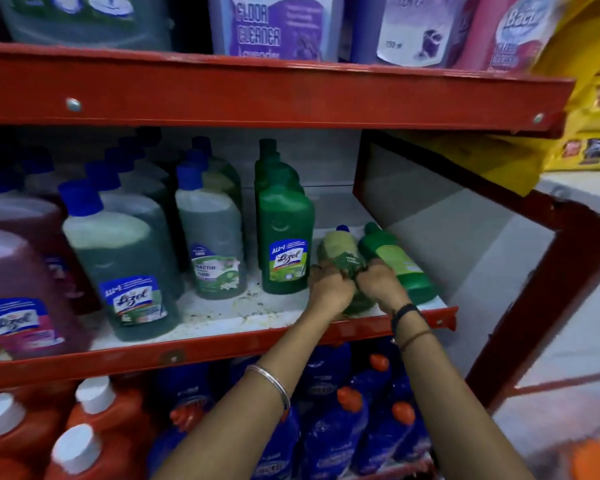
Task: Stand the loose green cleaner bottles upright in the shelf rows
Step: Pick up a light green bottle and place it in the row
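Observation:
Two loose bottles lie on their sides at the right end of the white middle shelf (222, 317), caps pointing to the back. The pale green bottle with a blue cap (338, 249) is gripped by both hands: my left hand (329, 289) on its left side, my right hand (381, 284) on its right. A solid green bottle (395, 258) lies just right of it, touching my right hand. Left of them a row of green Lizol bottles (284, 237) stands upright, with another upright row of pale green bottles (212, 233) beyond.
Larger blue-capped green bottles (125, 258) and pink bottles (18, 271) stand further left. The red upper shelf beam (257, 95) hangs overhead, and a red side frame (575, 258) closes the shelf's right end. Blue and orange bottles fill the shelf below.

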`<action>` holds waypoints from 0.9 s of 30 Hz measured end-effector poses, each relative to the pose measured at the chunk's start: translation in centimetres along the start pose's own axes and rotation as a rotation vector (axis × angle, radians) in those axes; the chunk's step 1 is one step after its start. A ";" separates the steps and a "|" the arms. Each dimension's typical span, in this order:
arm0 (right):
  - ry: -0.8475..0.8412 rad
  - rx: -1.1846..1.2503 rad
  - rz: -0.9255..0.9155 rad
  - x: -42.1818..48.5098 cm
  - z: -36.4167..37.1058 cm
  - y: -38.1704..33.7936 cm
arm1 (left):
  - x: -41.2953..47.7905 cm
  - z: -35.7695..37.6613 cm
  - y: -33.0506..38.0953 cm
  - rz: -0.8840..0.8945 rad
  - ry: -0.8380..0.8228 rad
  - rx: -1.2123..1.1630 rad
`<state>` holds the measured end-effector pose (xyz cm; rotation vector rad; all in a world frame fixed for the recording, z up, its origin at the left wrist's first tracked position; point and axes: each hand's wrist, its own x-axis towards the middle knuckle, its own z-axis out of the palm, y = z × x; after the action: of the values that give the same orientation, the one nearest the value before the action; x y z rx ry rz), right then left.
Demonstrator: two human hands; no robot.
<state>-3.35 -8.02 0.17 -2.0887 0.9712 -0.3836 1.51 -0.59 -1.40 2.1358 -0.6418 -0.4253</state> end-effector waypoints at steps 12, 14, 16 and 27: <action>-0.228 1.041 -0.004 -4.1 -1.1 -0.1 | -4.8 -4.9 -0.8 0.308 -0.067 -0.412; -0.278 1.190 -0.017 -5.5 -0.4 -0.7 | -6.1 -5.2 -1.6 0.359 -0.079 -0.417; -0.315 1.311 -0.063 -6.9 0.4 -0.5 | -7.1 -5.3 -2.4 0.383 -0.068 -0.376; -0.557 1.369 -0.217 -13.4 5.9 -4.0 | -12.3 -11.3 -7.5 0.522 0.024 -0.362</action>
<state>-6.89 6.75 0.10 -0.9068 0.0125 -0.3735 -0.52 17.52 0.11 1.5571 -0.9901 -0.2051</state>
